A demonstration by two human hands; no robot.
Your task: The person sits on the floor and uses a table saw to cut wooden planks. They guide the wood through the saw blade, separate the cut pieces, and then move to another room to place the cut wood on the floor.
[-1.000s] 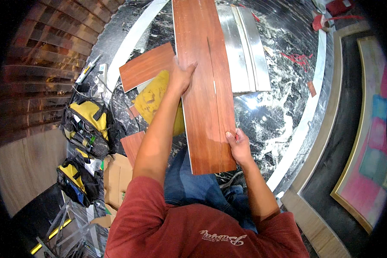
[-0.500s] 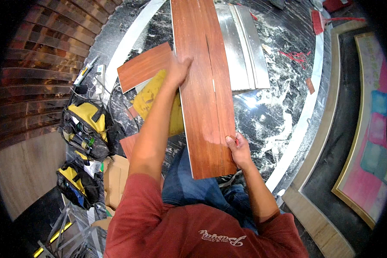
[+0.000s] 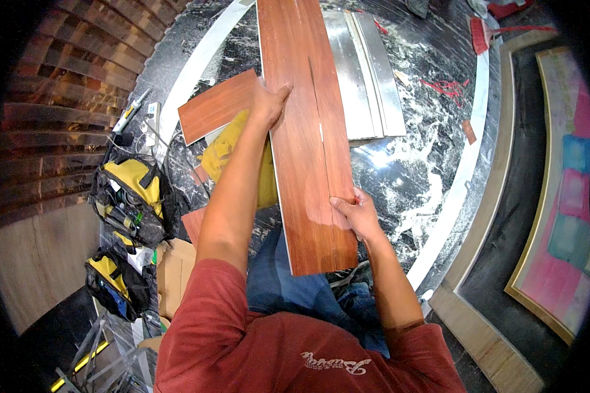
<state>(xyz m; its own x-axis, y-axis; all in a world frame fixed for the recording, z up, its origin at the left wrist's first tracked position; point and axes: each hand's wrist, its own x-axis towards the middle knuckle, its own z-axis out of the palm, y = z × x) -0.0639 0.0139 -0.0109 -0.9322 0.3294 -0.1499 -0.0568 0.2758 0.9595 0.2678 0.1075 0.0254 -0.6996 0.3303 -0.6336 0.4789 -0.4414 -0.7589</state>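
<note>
A long reddish-brown wood-look plank [image 3: 303, 157], with a thin dark lengthwise line and a pale streak in it, extends from the top of the view down over my jeans. My left hand [image 3: 272, 103] grips its left edge in the upper part. My right hand [image 3: 355, 213] is closed on the right edge near the lower end, thumb on the face, with a small red item, too hidden to name, among the fingers. Left of the plank lie a shorter board [image 3: 216, 98] and a stained yellow pad [image 3: 223, 154]. Grey metallic sheets [image 3: 367, 78] lie to its right.
Tool bags [image 3: 131, 183], cardboard [image 3: 176, 268], a power strip [image 3: 151, 121] with cables and a white tube [image 3: 128, 111] are at left. The black-and-white marble-look floor [image 3: 406, 170] holds red scraps [image 3: 442, 88] and a red broom [image 3: 480, 36]. A gold-edged panel [image 3: 526, 262] stands at right.
The long plank has shifted slightly left and toward me. My left hand has moved a little left. My right hand's thumb now reaches farther onto the plank's face.
</note>
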